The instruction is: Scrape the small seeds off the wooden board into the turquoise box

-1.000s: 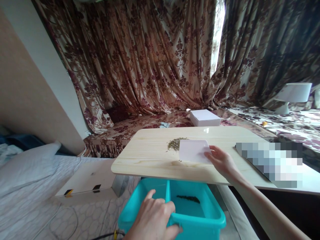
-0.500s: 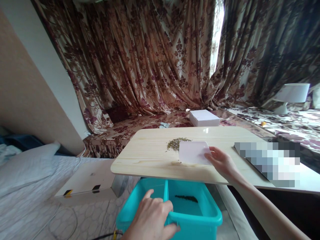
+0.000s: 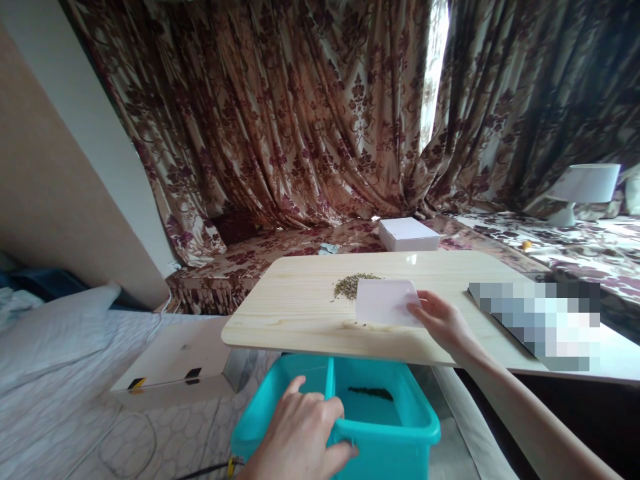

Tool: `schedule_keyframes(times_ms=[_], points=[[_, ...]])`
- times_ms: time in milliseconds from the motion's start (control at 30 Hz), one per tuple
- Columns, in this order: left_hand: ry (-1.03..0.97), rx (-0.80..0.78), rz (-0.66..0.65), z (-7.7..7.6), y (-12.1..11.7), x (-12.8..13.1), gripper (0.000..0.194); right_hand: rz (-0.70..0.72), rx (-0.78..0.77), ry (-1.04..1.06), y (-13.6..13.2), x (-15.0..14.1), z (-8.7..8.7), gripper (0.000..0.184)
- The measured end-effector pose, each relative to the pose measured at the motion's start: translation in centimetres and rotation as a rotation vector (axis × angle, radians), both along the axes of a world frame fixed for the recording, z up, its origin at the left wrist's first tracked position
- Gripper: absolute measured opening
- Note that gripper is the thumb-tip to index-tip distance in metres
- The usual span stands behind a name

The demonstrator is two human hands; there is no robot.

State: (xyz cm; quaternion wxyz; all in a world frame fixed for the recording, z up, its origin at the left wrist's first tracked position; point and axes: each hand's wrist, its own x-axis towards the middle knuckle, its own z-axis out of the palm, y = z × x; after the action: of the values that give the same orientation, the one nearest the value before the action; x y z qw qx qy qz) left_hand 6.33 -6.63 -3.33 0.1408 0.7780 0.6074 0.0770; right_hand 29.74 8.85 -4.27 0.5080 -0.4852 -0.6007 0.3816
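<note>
My right hand [image 3: 440, 320] pinches the right edge of a stiff white card [image 3: 385, 301] and holds it over the pale wooden tabletop [image 3: 295, 307]. Just behind the card's left side lies a pile of small greenish-brown dried bits [image 3: 354, 285], partly hidden by it. A few stray specks dot the board below the card. In front of the table, my left hand [image 3: 305, 433] grips the near rim of a teal two-compartment bin [image 3: 390, 433], index finger stretched over the left compartment. A dark strip of similar-looking bits [image 3: 371, 393] lies on the floor of the right compartment.
A blurred-out flat object [image 3: 540, 327] rests on the table's right part. Behind the table stands a white box [image 3: 409, 233] on a floral-covered ledge, with a crumpled cloth [image 3: 328, 249] beside it. A flat carton [image 3: 175, 353] lies on the bed to the left. A lamp [image 3: 585, 187] stands far right.
The card and my right hand have shifted very slightly left. My left hand keeps its hold on the bin, and the pile looks the same.
</note>
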Motion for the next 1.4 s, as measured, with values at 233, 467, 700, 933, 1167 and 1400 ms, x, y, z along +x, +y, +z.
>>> schedule_keyframes(times_ms=[233, 467, 700, 933, 1167, 1400], points=[[-0.008, 0.000, -0.002, -0.2, -0.3, -0.1, 0.014, -0.039, -0.001, 0.041, -0.6, 1.0, -0.9, 0.030], [-0.009, 0.003, -0.005, 0.0, -0.1, -0.2, 0.014, -0.019, 0.006, 0.072, -0.8, 0.4, -1.3, 0.029], [0.006, -0.036, 0.018, 0.3, -0.3, -0.5, 0.013, 0.000, 0.004, 0.046, 0.2, -0.7, -1.5, 0.026], [-0.001, -0.014, 0.041, 0.3, -0.6, -1.6, 0.014, 0.085, -0.035, 0.015, -1.1, -0.6, -1.8, 0.040], [-0.006, -0.011, 0.077, 0.1, -1.1, -3.5, 0.016, 0.140, -0.016, 0.071, -0.4, -2.7, -1.6, 0.046], [0.013, -0.024, 0.092, 0.7, -1.3, -4.2, 0.011, 0.296, -0.029, 0.141, -1.2, -5.8, -2.0, 0.032]])
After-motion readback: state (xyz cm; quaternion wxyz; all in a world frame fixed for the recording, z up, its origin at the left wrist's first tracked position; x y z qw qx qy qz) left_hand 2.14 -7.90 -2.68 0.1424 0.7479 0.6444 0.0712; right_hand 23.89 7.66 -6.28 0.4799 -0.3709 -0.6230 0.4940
